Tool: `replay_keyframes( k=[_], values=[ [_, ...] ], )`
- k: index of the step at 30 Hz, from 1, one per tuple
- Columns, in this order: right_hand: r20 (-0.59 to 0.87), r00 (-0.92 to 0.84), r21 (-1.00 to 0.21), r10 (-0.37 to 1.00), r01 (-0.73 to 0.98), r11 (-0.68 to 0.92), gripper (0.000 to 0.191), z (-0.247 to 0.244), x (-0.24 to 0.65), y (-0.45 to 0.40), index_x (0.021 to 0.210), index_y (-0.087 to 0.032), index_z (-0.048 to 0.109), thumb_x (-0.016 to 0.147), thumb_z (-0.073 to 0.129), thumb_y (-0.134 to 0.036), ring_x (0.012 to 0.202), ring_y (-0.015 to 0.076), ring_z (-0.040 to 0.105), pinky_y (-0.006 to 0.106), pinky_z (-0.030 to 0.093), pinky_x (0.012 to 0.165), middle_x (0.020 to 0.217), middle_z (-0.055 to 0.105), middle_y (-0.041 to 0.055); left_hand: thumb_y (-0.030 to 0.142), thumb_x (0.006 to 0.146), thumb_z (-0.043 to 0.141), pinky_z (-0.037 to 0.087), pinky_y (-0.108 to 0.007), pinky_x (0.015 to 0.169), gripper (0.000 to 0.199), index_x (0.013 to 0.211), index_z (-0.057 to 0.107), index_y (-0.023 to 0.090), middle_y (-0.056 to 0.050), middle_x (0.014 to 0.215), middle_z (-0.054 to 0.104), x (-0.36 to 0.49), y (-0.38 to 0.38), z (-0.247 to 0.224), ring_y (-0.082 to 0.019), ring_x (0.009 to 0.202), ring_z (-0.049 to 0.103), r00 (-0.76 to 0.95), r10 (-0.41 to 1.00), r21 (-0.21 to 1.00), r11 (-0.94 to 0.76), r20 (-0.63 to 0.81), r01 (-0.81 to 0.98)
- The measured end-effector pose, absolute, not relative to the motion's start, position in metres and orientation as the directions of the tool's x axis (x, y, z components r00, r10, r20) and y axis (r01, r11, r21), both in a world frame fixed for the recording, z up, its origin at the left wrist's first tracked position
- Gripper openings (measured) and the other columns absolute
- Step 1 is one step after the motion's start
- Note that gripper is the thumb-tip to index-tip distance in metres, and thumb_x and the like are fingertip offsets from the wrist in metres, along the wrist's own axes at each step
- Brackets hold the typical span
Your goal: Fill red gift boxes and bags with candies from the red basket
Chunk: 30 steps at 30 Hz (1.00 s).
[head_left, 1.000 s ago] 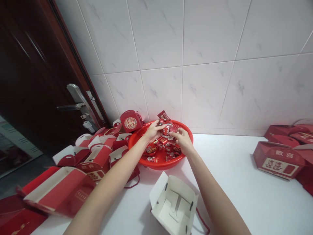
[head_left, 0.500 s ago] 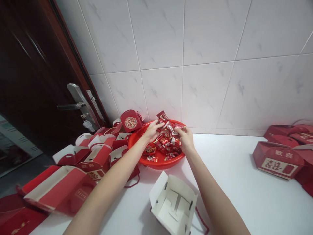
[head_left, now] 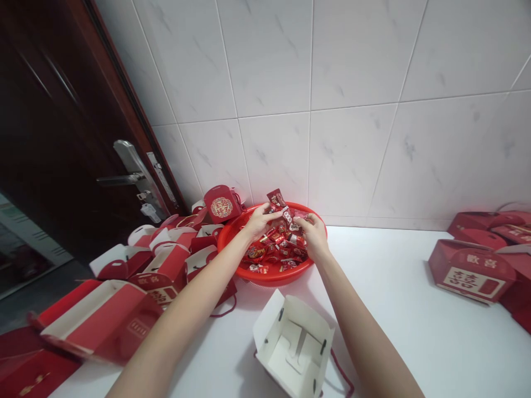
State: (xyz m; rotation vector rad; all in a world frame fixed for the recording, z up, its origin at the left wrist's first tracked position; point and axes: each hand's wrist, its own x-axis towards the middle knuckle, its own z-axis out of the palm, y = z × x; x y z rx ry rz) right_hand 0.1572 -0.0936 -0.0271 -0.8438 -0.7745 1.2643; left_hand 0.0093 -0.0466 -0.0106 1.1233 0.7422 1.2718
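Observation:
A red plastic basket holds a heap of red-wrapped candies. Over its far side, my left hand is closed on several wrapped candies, with a dark red packet sticking up past the fingers. My right hand is at the basket's right rim, fingers pinched on a small wrapped candy that they partly hide. Between my forearms, nearer to me, stands an opened gift box with a white inside, a flap folded out and a dark red cord beside it; no candy shows in it.
Several opened red gift boxes crowd the left side. A closed box with gold lettering stands behind the basket's left rim. More red boxes are at the right. A tiled wall backs the white table; a dark door is at left.
Both hands stay over the basket with small finger movements. The left fingers have stretched a little to the right over the candies. The boxes have not moved.

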Motion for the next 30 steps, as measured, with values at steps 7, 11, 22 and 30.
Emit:
replay_keyframes(
  k=[7,11,22,30],
  values=[
    [-0.015,0.077,-0.902,0.997,-0.43,0.02,0.035,-0.0208,0.158,-0.099,0.075,-0.024,0.046,0.054,0.074,-0.03,0.06,0.018,0.065,0.025,0.049,0.046,0.067,0.063,-0.0049,0.011,0.055,0.09,0.057,-0.029,0.074,0.035,0.082,0.068,0.012,-0.001,0.077,0.073,0.0092,-0.046,-0.013,-0.015,0.071,0.07,0.18,0.969,0.941,-0.106,0.17,-0.321],
    [-0.014,0.076,-0.909,0.997,-0.417,0.019,0.033,-0.0199,0.1584,-0.0995,0.074,-0.024,0.044,0.058,0.072,-0.027,0.061,0.0177,0.066,0.027,0.054,0.051,0.068,0.063,-0.0044,0.012,0.054,0.091,0.058,-0.031,0.079,0.038,0.084,0.068,0.013,0.0,0.078,0.074,0.0088,-0.0452,-0.015,-0.015,0.072,0.07,0.188,0.965,0.947,-0.12,0.182,-0.298],
    [-0.003,0.085,-0.926,0.996,-0.377,0.029,0.032,-0.0256,0.1579,-0.0965,0.077,-0.023,0.049,0.06,0.075,-0.031,0.059,0.014,0.06,0.025,0.051,0.049,0.07,0.061,-0.0054,0.015,0.065,0.086,0.06,-0.033,0.081,0.029,0.088,0.069,0.013,-0.005,0.087,0.076,0.0081,-0.0456,-0.0144,-0.019,0.08,0.073,0.216,0.962,0.959,-0.105,0.166,-0.264],
    [-0.04,0.098,-0.868,0.994,-0.497,0.014,0.03,-0.0214,0.1587,-0.0967,0.076,-0.022,0.055,0.055,0.075,-0.029,0.059,0.0171,0.062,0.025,0.049,0.042,0.068,0.065,-0.0018,0.023,0.084,0.072,0.061,-0.028,0.064,0.01,0.082,0.069,0.014,-0.007,0.085,0.077,0.0104,-0.0476,-0.0076,-0.017,0.065,0.073,0.139,0.986,0.953,-0.042,0.087,-0.3]
  ],
)
